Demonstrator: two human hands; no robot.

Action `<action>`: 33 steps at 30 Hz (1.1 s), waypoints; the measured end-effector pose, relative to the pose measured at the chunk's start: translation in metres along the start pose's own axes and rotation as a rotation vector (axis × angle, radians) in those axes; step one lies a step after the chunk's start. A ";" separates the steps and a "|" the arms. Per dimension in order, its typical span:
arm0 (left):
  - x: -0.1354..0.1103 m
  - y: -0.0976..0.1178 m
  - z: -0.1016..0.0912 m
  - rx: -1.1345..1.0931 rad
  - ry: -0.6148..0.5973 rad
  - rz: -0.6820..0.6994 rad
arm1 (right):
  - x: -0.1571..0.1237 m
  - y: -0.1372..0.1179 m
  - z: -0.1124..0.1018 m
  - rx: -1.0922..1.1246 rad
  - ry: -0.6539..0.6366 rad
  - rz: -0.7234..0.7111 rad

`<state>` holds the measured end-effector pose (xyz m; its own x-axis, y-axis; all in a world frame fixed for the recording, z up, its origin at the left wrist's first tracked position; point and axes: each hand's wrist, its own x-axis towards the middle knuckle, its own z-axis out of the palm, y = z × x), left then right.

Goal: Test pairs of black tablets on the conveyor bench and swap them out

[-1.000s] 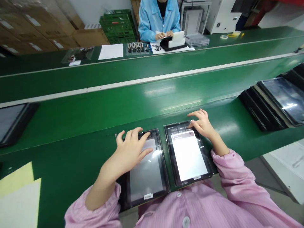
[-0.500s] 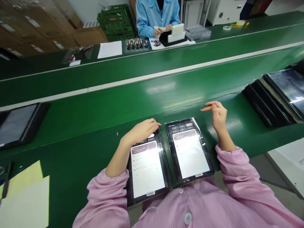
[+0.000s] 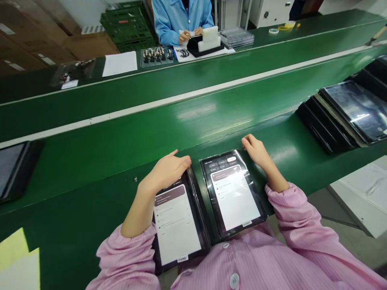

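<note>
Two tablets with lit screens lie side by side at the table's near edge. Over the top end of the left tablet [image 3: 177, 225] is my left hand [image 3: 167, 171], its thumb by the upper right corner and its other fingers bent over the far edge, partly hidden. This tablet's thick right side shows, as if it is slightly raised or lies on another one; I cannot tell which. The right tablet [image 3: 236, 197] lies flat, a clear film over its screen. Just beyond its upper right corner is my right hand [image 3: 255, 149], fingers curled in, nothing visible in them.
Stacked black tablets [image 3: 344, 112] stand at the right; another dark tablet [image 3: 12, 169] is at the far left. Yellow paper [image 3: 18, 262] lies at lower left. Across the green bench [image 3: 145, 133], a co-worker in a blue jacket [image 3: 172, 24] handles a dark device beside a parts tray [image 3: 157, 56].
My right hand has come down and left to the right tablet's corner, its fingers curling in. My left hand has closed more around the left tablet's top end. The view has shifted.
</note>
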<state>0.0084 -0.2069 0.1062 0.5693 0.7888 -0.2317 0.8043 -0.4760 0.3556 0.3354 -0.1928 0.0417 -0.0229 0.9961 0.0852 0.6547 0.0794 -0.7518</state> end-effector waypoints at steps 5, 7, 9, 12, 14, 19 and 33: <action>-0.006 0.010 0.000 0.000 -0.068 -0.066 | 0.000 -0.006 0.002 -0.031 -0.231 0.162; -0.008 0.017 0.003 0.048 -0.069 -0.073 | -0.001 -0.010 0.001 -0.044 -0.217 0.163; -0.010 0.023 0.008 0.130 -0.068 -0.070 | -0.001 -0.014 0.000 -0.039 -0.209 0.163; -0.011 0.027 0.018 0.287 -0.072 -0.023 | -0.003 -0.018 -0.001 -0.044 -0.201 0.168; -0.011 0.029 0.025 0.359 -0.056 0.039 | -0.005 -0.022 0.000 -0.089 -0.190 0.172; -0.014 0.029 0.035 0.357 0.056 0.103 | -0.009 -0.027 0.009 -0.094 -0.146 0.153; -0.007 0.012 0.025 0.354 -0.170 -0.127 | 0.003 -0.006 0.030 0.727 -0.118 0.166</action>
<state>0.0179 -0.2274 0.0896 0.4577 0.7886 -0.4107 0.8620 -0.5068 -0.0124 0.3086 -0.1889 0.0266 -0.0752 0.9914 -0.1067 -0.0057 -0.1074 -0.9942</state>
